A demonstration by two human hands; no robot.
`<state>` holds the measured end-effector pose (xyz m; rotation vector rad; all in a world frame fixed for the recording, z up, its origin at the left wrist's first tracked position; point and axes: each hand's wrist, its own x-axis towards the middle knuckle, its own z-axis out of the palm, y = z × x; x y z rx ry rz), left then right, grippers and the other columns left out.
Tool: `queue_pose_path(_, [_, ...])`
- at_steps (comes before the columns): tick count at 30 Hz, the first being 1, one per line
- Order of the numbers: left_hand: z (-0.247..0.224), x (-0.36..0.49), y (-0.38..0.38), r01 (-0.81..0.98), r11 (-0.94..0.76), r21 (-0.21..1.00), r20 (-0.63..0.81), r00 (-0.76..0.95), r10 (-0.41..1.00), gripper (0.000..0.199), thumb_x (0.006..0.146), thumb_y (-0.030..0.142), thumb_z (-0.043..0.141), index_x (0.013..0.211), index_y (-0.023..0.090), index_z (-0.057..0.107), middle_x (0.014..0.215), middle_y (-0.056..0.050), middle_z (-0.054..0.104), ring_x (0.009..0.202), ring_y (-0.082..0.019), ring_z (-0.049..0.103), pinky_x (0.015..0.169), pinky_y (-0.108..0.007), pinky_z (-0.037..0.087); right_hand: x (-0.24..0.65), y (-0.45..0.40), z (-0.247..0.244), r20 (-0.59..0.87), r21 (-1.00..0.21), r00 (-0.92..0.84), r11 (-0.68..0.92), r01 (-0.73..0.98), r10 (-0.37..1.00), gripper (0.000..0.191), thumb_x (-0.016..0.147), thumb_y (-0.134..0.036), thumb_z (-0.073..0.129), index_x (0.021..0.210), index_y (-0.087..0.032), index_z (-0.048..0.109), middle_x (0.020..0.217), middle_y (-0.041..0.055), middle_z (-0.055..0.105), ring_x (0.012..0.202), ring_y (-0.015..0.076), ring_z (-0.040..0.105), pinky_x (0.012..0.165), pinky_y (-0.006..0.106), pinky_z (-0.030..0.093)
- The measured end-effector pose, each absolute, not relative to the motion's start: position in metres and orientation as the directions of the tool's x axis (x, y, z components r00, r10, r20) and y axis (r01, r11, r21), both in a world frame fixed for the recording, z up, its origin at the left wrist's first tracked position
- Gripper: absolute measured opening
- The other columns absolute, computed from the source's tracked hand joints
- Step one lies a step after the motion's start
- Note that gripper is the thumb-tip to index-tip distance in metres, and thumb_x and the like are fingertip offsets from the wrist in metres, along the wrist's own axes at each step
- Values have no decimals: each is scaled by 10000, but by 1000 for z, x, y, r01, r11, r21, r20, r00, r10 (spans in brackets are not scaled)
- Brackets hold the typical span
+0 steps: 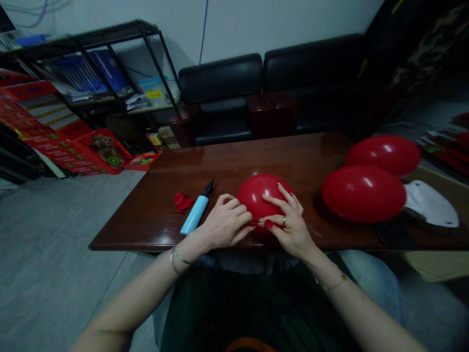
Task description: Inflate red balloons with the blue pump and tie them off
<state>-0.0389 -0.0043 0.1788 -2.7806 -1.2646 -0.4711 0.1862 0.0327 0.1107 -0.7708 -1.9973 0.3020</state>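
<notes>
An inflated red balloon (252, 192) rests at the table's near edge, its neck toward me. My right hand (289, 220) pinches the neck between thumb and finger, the rolled end showing at the thumb, while other fingers lie over the balloon's side. My left hand (229, 220) is closed, its fingertips pinching a thin string (255, 220) that stretches across to the neck. Just left of that hand lies a light blue hand pump (195, 215) with a black nozzle. Beside the pump is a small pile of uninflated red balloons (182, 201).
Two more inflated red balloons (363, 193) sit on the right of the brown wooden table (220, 161), by a white flat item (432, 203). Black sofas (223, 78) stand behind. At left are a metal shelf (120, 88) with folders and red boxes (102, 149).
</notes>
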Motion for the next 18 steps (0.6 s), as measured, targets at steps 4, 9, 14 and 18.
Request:
queue_pose_path(4, [165, -35, -15, 530, -556, 641, 263, 529, 807, 304, 940, 329, 501, 841, 191, 753, 779, -51, 696, 841, -204, 568, 890, -398, 377, 184, 34, 108, 714, -576, -257, 755, 314, 652, 95, 878, -333, 714, 912, -366, 796, 1327, 23, 683, 1460, 325, 401, 1148, 693, 281])
queue_pose_path(9, [124, 2, -24, -124, -60, 990, 63, 15, 998, 478, 924, 427, 622, 1310, 150, 675, 646, -28, 717, 529, -91, 486, 601, -243, 389, 175, 27, 108, 746, -605, -114, 739, 296, 656, 121, 886, -285, 705, 940, -346, 794, 1254, 33, 722, 1413, 298, 464, 1152, 650, 333])
queue_pose_path(14, [115, 38, -23, -561, -57, 826, -122, -277, 953, 640, 712, 493, 855, 1258, 192, 711, 896, -102, 794, 402, 23, 303, 411, -148, 231, 167, 14, 109, 825, -497, -58, 770, 401, 563, 214, 857, -214, 701, 1014, -340, 774, 1215, 19, 739, 1352, 295, 525, 1153, 664, 316])
queue_pose_path(18, [120, 43, -19, -586, -76, 806, -109, -274, 955, 609, 586, 346, 947, 1156, 230, 765, 1160, -136, 760, 433, 32, 421, 406, -125, 336, 168, 7, 113, 834, -480, -59, 775, 412, 548, 298, 849, -197, 673, 1084, -361, 755, 1321, -6, 686, 1392, 299, 487, 1177, 660, 301])
